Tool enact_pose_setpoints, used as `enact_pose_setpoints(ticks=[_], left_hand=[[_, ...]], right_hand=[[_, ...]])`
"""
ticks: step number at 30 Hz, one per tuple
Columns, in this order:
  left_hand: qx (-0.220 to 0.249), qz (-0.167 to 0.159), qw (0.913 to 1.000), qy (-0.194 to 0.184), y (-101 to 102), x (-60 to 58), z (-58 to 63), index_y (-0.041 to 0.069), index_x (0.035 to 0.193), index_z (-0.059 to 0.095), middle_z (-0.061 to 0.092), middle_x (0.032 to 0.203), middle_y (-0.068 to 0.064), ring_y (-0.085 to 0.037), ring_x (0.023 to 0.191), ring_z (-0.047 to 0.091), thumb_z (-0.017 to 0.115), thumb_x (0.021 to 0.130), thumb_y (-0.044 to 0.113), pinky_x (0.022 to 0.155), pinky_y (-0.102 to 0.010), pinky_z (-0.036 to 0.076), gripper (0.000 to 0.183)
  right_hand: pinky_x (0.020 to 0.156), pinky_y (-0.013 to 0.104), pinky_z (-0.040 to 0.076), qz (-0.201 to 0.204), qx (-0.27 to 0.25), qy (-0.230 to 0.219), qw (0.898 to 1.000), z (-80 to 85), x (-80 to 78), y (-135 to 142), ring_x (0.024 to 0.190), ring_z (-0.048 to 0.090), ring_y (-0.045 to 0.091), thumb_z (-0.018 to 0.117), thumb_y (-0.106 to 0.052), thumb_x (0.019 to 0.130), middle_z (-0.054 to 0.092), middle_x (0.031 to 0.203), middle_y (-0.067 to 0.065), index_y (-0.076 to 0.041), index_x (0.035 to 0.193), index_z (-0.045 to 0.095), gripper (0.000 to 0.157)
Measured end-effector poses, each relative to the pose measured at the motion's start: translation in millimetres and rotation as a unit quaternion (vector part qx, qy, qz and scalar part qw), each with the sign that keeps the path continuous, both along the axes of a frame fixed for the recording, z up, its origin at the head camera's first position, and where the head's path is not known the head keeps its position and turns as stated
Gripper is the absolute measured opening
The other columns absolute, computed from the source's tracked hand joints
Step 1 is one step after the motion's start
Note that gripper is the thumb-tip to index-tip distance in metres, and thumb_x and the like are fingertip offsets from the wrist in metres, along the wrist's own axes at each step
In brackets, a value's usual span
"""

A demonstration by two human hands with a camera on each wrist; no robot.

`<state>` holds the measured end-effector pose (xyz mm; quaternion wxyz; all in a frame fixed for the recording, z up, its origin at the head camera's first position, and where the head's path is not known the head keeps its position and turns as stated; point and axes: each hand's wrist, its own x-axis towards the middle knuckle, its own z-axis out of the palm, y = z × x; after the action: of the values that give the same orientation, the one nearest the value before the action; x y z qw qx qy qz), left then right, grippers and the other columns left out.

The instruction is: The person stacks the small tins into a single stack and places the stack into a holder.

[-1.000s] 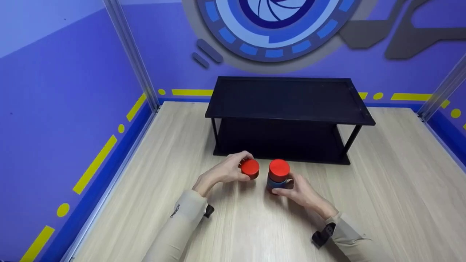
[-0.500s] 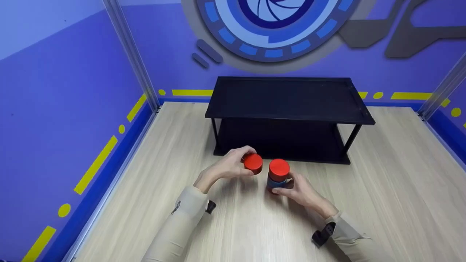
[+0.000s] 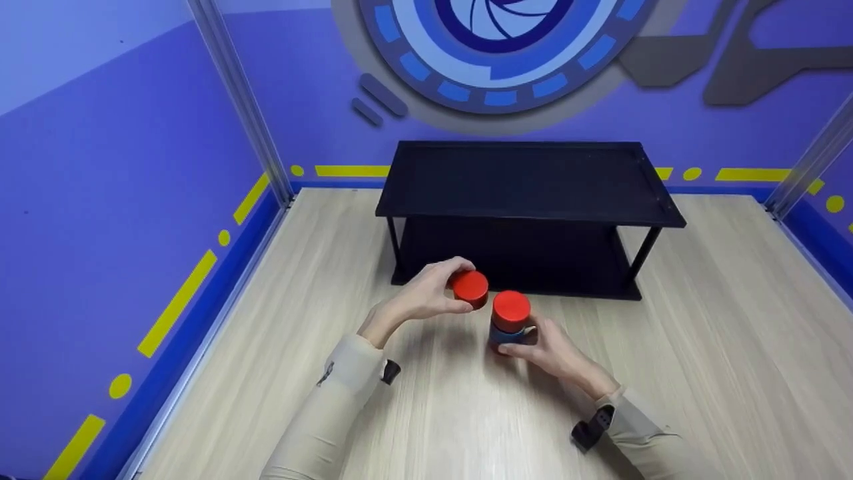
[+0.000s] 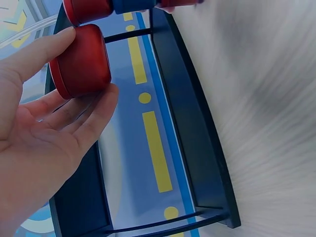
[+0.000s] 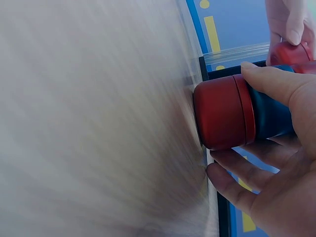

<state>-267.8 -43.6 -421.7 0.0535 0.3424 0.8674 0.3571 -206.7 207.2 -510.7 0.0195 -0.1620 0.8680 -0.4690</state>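
Note:
My left hand (image 3: 423, 293) holds a small red round tin (image 3: 471, 288) in the air, above the table and just left of a stack of similar tins. The left wrist view shows this tin (image 4: 81, 61) between thumb and fingers. In the stack, a red tin (image 3: 512, 310) is on top, a blue tin (image 3: 504, 337) in the middle, and another red tin (image 5: 222, 113) at the bottom against the table. My right hand (image 3: 553, 353) grips the stack from the right, its thumb and fingers around the blue tin. The held tin and the stack are close in the head view.
A black two-tier rack (image 3: 526, 183) stands just behind the hands, its lower shelf near the tabletop. The light wood table (image 3: 720, 347) extends to both sides. Blue-purple panels (image 3: 133, 167) with metal corner posts enclose the left, back and right.
My left hand has lifted the red tin and carried it away from me and to the right, closer to the stack. The right hand and the stack have stayed in place.

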Motion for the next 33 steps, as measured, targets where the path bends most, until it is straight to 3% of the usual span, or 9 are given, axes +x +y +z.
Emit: enact_pose_setpoints(ticks=[6,13,22,27,33], left_hand=[[0.012,-0.003,0.9999,-0.011,1.0,-0.1,6.2,0.009,0.127,0.054,0.063,0.115,-0.005,-0.015,0.1,0.059,0.077,0.08,0.017,0.09,-0.033,0.052,0.053],[0.029,-0.005,0.9996,0.005,4.0,-0.8,11.8,0.009,0.127,0.054,0.064,0.113,-0.005,-0.016,0.098,0.06,0.077,0.08,0.02,0.091,-0.039,0.052,0.054],[0.037,-0.012,0.9993,0.001,10.7,0.8,16.6,0.009,0.127,0.054,0.064,0.111,-0.004,-0.015,0.097,0.061,0.078,0.08,0.023,0.089,-0.036,0.053,0.054],[0.035,-0.018,0.9992,0.006,16.3,2.5,18.5,0.01,0.127,0.054,0.064,0.111,-0.002,-0.013,0.097,0.061,0.077,0.08,0.023,0.087,-0.029,0.053,0.054],[0.04,-0.034,0.9985,0.017,24.5,4.5,22.3,0.008,0.127,0.054,0.064,0.11,-0.004,-0.013,0.097,0.061,0.077,0.08,0.023,0.089,-0.034,0.053,0.054]], right_hand=[[0.089,0.034,0.049,0.002,-0.002,-0.006,1.0,0.4,0.1,0.7,0.095,0.062,0.016,0.081,-0.029,0.077,0.067,0.117,0.006,-0.008,0.127,0.055,0.06],[0.087,0.037,0.051,0.01,-0.007,-0.013,1.0,-0.2,1.6,0.5,0.094,0.064,0.019,0.08,-0.028,0.078,0.066,0.118,0.012,-0.005,0.128,0.054,0.06],[0.084,0.034,0.052,0.012,-0.008,-0.019,1.0,0.4,2.8,0.7,0.092,0.064,0.02,0.079,-0.027,0.079,0.065,0.118,0.014,-0.004,0.128,0.053,0.06],[0.084,0.034,0.052,0.013,-0.014,-0.021,1.0,-0.3,2.2,1.1,0.09,0.065,0.019,0.079,-0.027,0.079,0.065,0.117,0.014,-0.003,0.127,0.054,0.059],[0.085,0.037,0.053,0.012,-0.015,-0.02,1.0,0.4,1.9,0.9,0.091,0.066,0.019,0.078,-0.027,0.08,0.065,0.118,0.014,-0.003,0.128,0.054,0.059]])
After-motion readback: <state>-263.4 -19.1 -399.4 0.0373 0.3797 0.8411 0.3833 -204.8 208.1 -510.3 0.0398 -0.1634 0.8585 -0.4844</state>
